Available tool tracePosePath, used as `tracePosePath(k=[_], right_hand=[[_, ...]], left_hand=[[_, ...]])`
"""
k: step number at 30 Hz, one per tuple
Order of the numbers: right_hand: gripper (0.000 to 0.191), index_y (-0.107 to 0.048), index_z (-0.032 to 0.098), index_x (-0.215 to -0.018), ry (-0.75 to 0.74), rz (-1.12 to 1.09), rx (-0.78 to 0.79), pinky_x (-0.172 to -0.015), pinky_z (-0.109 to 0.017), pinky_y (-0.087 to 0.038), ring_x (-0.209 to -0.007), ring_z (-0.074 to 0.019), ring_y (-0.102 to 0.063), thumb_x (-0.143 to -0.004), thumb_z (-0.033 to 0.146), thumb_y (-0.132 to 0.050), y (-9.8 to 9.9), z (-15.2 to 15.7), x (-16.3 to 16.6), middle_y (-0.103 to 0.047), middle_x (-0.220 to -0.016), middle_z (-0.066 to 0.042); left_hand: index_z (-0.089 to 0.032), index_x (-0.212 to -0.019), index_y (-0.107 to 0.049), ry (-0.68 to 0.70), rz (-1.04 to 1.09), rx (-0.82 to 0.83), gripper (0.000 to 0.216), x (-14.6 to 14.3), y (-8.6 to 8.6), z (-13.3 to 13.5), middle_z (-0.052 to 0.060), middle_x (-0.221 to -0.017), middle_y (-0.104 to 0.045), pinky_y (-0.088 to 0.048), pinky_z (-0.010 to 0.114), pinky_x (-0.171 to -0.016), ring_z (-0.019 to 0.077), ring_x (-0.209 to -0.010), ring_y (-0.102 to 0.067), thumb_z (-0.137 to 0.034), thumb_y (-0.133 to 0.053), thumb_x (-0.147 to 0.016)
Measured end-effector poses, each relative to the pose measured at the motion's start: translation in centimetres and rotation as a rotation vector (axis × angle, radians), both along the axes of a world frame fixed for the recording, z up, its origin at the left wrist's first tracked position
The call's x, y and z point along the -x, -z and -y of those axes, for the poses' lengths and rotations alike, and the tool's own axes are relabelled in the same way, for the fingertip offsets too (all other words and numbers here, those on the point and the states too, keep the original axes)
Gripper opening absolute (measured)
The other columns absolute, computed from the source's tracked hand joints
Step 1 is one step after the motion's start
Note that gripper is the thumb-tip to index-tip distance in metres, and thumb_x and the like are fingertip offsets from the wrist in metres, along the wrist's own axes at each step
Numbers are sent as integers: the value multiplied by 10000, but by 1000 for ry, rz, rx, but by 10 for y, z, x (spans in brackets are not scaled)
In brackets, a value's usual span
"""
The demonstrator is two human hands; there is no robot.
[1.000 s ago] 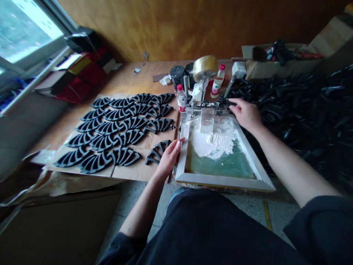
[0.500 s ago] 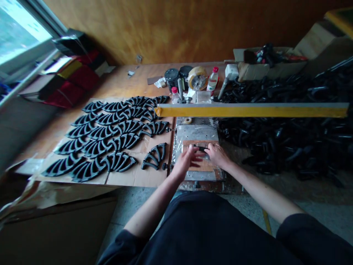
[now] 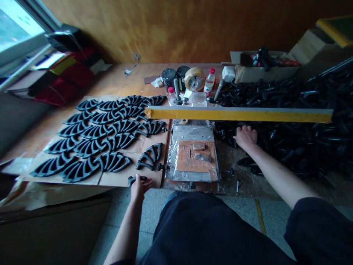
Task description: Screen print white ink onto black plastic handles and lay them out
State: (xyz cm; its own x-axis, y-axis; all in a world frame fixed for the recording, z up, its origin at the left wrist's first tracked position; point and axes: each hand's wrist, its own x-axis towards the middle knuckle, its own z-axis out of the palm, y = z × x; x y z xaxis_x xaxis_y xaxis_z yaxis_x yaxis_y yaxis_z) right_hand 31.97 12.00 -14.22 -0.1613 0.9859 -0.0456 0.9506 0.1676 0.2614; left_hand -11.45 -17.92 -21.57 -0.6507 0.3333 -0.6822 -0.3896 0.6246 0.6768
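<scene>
My left hand (image 3: pixel 139 187) pinches a curved black handle (image 3: pixel 132 180) low over the front edge of a cardboard sheet (image 3: pixel 118 180). Several rows of similar black handles (image 3: pixel 88 167) lie nested on that sheet, with a short group (image 3: pixel 150 156) just beyond the hand. My right hand (image 3: pixel 246 137) is over the near left side of a heap of black parts (image 3: pixel 281 143), fingers curled downward and thumb out to the left. What those fingers close on is hidden. Between the hands sits a metal plate fixture (image 3: pixel 179 133) with a wooden board (image 3: pixel 184 165) and small blocks on it.
A yellow-and-grey bar (image 3: pixel 237 115) spans above the fixture and heap. Behind stand black tubs (image 3: pixel 168 79), a tape roll (image 3: pixel 194 79), a red-capped bottle (image 3: pixel 210 81) and an open carton (image 3: pixel 264 75). Books or folders (image 3: pixel 60 79) are stacked by the window.
Both hands have left the fixture. The left has moved left and toward me with a black handle, over the cardboard; the right has moved right, onto the heap. The view has shifted slightly.
</scene>
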Motion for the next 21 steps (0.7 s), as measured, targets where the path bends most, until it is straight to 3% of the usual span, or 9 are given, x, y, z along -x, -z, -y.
tracePosePath(k=[4,7,9,12,14,16,19,21], right_hand=[[305,-635,83,-1061,62,-8,51,-833,-400,-368,-1058,-321,-529,-844,298,-634,16,1,-9,-654,-1049,-186],[275,-640,102,-1052,21,-120,-54,-790,-387,-377,-980,-306,-560,-871,300,-580,17,19,-6,-663,-989,-172],[246,-644,133,-1048,-91,-236,-162,-769,-365,-384,-936,-279,-560,-895,294,-537,13,34,5,-654,-987,-149],[209,-657,163,-1010,-377,-369,-234,-783,-339,-389,-908,-244,-541,-924,229,-477,6,63,40,-633,-976,-118],[224,-666,173,-975,-588,-393,-195,-813,-340,-383,-909,-240,-522,-935,182,-446,5,83,74,-621,-931,-105],[239,-674,175,-964,-747,-383,-125,-835,-351,-375,-915,-244,-505,-941,157,-436,8,99,107,-612,-890,-99],[262,-648,150,-1142,-829,-389,-49,-866,-375,-378,-977,-262,-496,-951,238,-492,21,113,140,-628,-957,-109],[423,-577,120,-1288,-836,-417,-6,-902,-395,-384,-1041,-278,-495,-931,346,-563,30,118,147,-636,-1045,-124]], left_hand=[[-96,-896,-638,264,-77,165,587,20,12,-17,177,-735,-722,-562,329,-562,253,-663,-714,-569,-295,-937],[-130,-798,-638,347,-104,208,584,29,11,-27,137,-623,-688,-545,335,-529,251,-576,-682,-610,-325,-908],[-140,-728,-625,385,-140,250,562,34,8,-28,109,-532,-639,-523,338,-491,242,-499,-639,-615,-371,-889],[-149,-729,-608,434,-232,260,516,31,-3,-33,58,-493,-607,-493,300,-468,197,-450,-591,-605,-417,-877],[-158,-791,-599,462,-295,146,485,19,-21,-49,21,-523,-613,-475,253,-470,155,-455,-577,-591,-406,-891],[-162,-845,-592,482,-319,-70,451,-3,-48,-73,-5,-545,-606,-442,215,-454,124,-449,-560,-574,-417,-897],[-158,-919,-596,482,-284,-465,433,-42,-105,-117,-22,-549,-589,-394,188,-425,97,-425,-530,-574,-479,-887],[-164,-1039,-591,466,-273,-715,465,-67,-143,-141,-30,-563,-595,-400,183,-435,86,-426,-525,-591,-476,-895]])
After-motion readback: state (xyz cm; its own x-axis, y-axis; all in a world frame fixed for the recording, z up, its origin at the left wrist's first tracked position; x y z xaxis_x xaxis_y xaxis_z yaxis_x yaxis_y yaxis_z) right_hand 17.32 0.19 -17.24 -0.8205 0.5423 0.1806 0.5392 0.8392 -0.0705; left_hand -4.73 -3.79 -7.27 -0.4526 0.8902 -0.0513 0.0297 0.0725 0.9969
